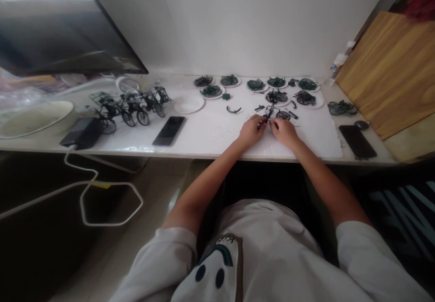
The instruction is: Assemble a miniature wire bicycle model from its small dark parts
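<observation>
Resting on white plates (319, 101), dark model-bicycle parts (305, 97).

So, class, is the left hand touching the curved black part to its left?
Apart: the head view shows white work surface between the left hand and the curved black part.
</observation>
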`<state>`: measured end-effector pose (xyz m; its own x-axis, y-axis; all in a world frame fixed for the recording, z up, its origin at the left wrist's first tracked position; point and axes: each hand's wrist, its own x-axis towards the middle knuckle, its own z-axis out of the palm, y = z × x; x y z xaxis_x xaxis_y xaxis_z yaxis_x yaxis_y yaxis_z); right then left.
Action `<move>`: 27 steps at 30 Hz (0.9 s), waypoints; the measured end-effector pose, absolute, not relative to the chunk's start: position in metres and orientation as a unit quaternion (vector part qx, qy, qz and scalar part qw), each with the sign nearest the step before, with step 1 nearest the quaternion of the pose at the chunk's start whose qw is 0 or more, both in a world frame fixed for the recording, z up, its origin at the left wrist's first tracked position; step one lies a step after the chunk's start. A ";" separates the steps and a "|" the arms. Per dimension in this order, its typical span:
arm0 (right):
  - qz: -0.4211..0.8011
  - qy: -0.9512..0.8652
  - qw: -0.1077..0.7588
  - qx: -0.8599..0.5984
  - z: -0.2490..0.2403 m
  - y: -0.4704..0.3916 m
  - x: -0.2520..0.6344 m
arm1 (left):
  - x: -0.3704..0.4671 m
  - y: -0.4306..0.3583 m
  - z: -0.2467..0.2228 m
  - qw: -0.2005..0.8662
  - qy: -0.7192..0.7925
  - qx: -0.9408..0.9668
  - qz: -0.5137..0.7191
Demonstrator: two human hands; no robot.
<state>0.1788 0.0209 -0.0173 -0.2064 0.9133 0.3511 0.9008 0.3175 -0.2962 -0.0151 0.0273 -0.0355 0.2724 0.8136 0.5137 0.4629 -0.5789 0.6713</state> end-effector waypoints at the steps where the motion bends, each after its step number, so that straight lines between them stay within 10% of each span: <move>1: 0.014 -0.777 0.236 -0.584 -0.017 0.021 0.179 | -0.015 0.027 -0.035 0.201 0.414 0.771 0.440; 27: 0.010 -0.777 0.231 -0.586 -0.019 0.022 0.178 | -0.015 0.026 -0.035 0.203 0.419 0.770 0.436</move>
